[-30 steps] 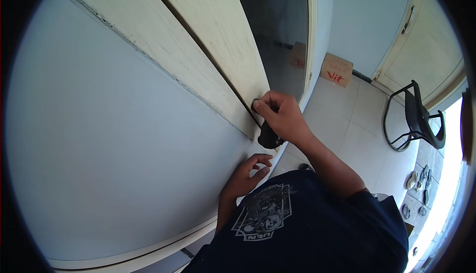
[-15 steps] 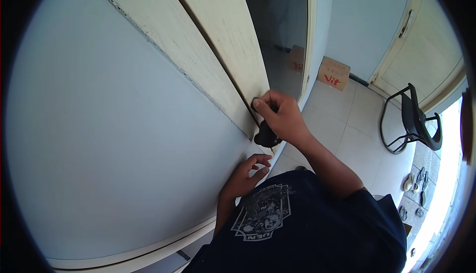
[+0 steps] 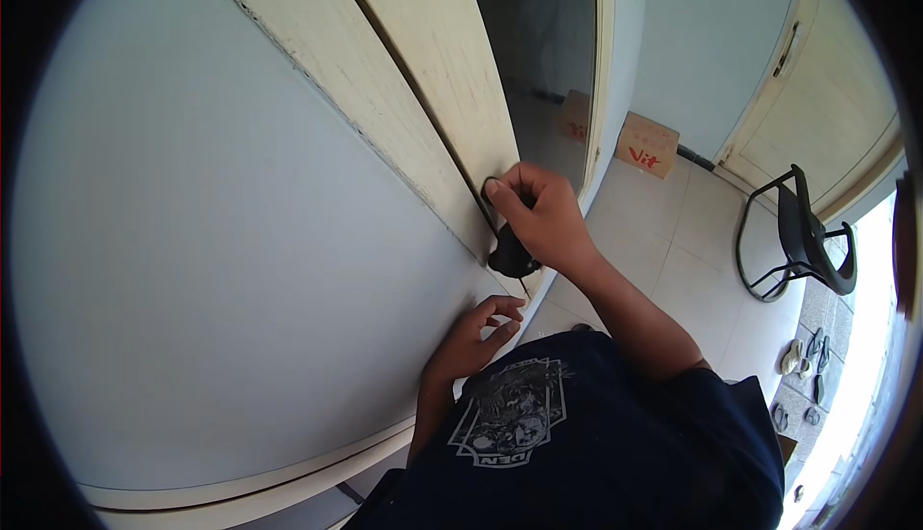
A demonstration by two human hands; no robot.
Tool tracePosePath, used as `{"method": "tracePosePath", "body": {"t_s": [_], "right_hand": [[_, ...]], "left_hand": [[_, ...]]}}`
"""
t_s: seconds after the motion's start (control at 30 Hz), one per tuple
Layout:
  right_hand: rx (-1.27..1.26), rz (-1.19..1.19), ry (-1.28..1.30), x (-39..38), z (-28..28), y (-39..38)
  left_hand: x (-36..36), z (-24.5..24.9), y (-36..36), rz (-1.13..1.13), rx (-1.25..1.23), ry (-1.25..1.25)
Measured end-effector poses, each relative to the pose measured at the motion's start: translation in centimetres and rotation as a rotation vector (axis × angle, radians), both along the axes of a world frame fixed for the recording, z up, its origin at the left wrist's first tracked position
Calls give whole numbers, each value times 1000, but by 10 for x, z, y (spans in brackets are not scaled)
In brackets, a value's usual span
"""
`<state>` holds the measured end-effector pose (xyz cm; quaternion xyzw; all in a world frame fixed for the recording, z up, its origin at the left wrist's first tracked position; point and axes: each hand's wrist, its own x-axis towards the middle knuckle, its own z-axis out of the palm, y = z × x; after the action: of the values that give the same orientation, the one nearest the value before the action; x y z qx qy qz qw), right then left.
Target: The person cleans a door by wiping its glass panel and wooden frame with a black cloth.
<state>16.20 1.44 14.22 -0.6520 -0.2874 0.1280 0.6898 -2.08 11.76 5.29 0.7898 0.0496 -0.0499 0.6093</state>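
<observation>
My right hand (image 3: 548,222) is closed around a black object (image 3: 512,256), thumb and forefinger pinching its rounded upper end against the cream window frame (image 3: 460,68). A bulky dark part hangs below the fingers, with a thin dark line under it; its exact kind is hidden by the hand. My left hand (image 3: 473,342) rests lower down near the pale wall (image 3: 250,270), fingers loosely curled and apart, with nothing visible in them.
Dark glass (image 3: 538,30) adjoins the frame. A cardboard box (image 3: 646,145) sits on the tiled floor (image 3: 663,241) by the far wall. A black chair (image 3: 798,232) stands near a cream door (image 3: 827,88). Several sandals (image 3: 817,352) lie near the bright doorway.
My right hand has shifted slightly up and to the left along the frame, the black object moving with it. The left hand has barely moved.
</observation>
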Motion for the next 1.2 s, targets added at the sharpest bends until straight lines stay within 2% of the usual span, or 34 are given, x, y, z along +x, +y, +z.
{"method": "tracePosePath", "body": {"t_s": [0.07, 0.17, 0.23, 0.3, 0.37, 0.43, 0.53, 0.67, 0.7, 0.77, 0.93, 1.03, 1.1, 1.2], "right_hand": [[-95, -7, 65, -1, -48, -5], [-188, -11, 150, -3, -92, -9], [-158, -9, 154, -4, -74, -4], [-13, -9, 97, -5, -34, -2], [30, 7, 47, -4, 5, 1], [82, 20, -16, 3, 17, 2], [52, 62, -41, 19, -1, -1], [-144, 4, 127, 38, -88, -10], [-198, -4, 202, 38, -84, -10], [-135, -26, 127, 45, -74, -6], [93, -68, -182, 50, 32, 2], [37, -44, -206, 50, 80, -2], [56, -29, -194, 52, 67, -2], [29, -14, -136, 47, -3, -2]], "left_hand": [[1, 0, -4, 6, -27, -7], [1, 1, -5, 25, -36, -6], [1, 2, -4, 12, -5, 9], [0, -1, -3, 11, -6, 27], [0, -3, -3, 4, 1, 32], [1, -1, -3, 6, -5, 32], [0, 2, -5, 14, -8, 26], [-1, 1, -5, 21, 3, 9], [-1, 0, -5, 26, -4, 14], [2, 1, -4, 33, -9, 16], [2, 3, -5, 31, 5, 71], [2, 2, -5, 36, -9, 83], [2, 2, -4, 31, -2, 90], [1, 2, -5, 30, -10, 72]]}}
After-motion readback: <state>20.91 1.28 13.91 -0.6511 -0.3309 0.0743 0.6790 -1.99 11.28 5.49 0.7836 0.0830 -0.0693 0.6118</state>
